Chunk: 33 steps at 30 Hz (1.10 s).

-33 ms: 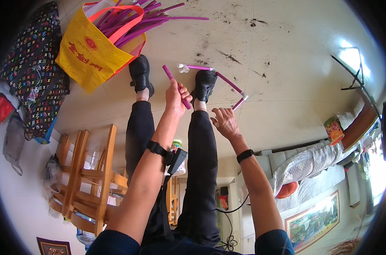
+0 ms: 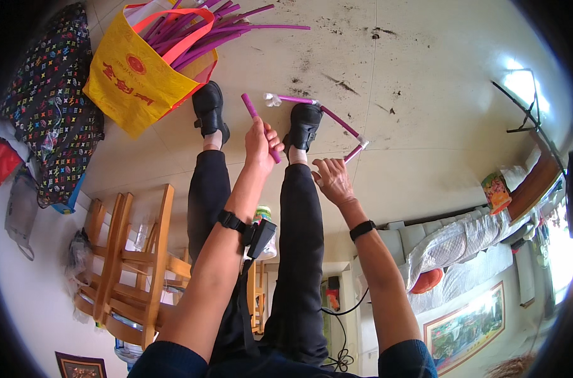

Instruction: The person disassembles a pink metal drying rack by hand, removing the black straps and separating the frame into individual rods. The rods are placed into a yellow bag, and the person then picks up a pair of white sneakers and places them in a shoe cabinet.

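My left hand (image 2: pixel 259 143) is closed around a short purple tube (image 2: pixel 250 104), which slants with its far end up and to the left. To the right, my right hand (image 2: pixel 335 181) has its fingers curled at the near end of a jointed chain of purple tubes (image 2: pixel 340 120). White connectors (image 2: pixel 362 142) link the chain's pieces, and a clear-white fitting (image 2: pixel 272 100) sits at its far left end. The chain passes by the toe of my right black shoe (image 2: pixel 305 120). How firmly the right fingers grip its end is partly hidden.
A yellow bag (image 2: pixel 141 79) full of long purple tubes stands at the upper left, beside a dark patterned cloth bundle (image 2: pixel 50 107). Wooden chairs (image 2: pixel 154 264) are at lower left. A plastic-covered sofa (image 2: pixel 450 249) lies right. Dark smudges mark the tiled floor (image 2: pixel 425 88).
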Motion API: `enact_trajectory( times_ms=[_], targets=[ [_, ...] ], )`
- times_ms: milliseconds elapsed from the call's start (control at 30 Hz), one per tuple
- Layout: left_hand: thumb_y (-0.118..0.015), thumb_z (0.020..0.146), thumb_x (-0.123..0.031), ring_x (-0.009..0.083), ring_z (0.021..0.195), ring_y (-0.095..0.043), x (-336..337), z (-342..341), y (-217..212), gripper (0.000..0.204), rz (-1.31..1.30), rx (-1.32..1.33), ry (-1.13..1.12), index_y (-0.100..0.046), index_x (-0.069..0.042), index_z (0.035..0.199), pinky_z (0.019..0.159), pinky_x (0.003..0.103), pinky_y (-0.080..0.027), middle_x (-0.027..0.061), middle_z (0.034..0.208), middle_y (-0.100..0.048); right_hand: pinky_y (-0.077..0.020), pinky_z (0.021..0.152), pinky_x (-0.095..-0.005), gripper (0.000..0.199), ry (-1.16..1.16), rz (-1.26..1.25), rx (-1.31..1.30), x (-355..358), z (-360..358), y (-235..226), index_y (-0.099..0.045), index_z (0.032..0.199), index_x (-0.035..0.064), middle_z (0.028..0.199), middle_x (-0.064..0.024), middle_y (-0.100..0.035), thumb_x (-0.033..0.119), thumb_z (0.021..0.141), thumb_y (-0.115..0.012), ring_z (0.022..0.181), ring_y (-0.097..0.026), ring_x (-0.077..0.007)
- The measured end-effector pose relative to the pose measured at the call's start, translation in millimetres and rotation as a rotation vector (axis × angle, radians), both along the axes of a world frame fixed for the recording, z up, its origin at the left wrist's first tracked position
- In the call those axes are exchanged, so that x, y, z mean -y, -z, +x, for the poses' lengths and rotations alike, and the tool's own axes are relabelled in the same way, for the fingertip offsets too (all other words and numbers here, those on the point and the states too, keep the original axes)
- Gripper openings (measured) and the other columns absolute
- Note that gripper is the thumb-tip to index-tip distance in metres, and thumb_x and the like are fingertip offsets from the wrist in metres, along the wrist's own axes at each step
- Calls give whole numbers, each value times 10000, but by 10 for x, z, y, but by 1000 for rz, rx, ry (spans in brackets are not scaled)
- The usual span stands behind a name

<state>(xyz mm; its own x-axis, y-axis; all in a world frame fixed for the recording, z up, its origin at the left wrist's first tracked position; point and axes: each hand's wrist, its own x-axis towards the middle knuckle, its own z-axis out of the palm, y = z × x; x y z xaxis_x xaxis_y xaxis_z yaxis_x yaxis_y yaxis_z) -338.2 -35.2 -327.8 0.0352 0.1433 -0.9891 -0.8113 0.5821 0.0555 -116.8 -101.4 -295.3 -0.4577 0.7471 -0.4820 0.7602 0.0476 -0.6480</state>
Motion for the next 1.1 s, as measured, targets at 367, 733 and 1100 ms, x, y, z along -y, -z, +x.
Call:
enact_trajectory(
  times_ms=[367,733,1100],
  targets=[
    [-565,931,-177,203,595,-578,-349,-691,-152,174,477,-1058,1321,-566,-46,1045,573,328,-492,60,711,-582,-407,767,-370,259,-173,146,-56,-662,-116,-313,-598,988,73,807,-43,-560,81,730,-612,798,-561,-217],
    [-566,827,-185,318,815,-660,-530,-1026,-424,282,234,8,2110,-578,2,1038,711,434,-512,211,865,-659,-408,929,-376,401,-415,145,-78,-978,-163,-1217,-589,1101,84,987,-66,-534,52,704,-628,969,-525,-233],
    [-588,870,-126,122,566,-548,-84,-770,-1384,157,262,-70,962,-510,-34,970,594,285,-536,21,719,-488,-486,735,-311,559,959,-503,-55,-1039,-167,-1419,-349,1373,7,1122,-164,-549,209,916,-600,950,-584,-224]
  ],
)
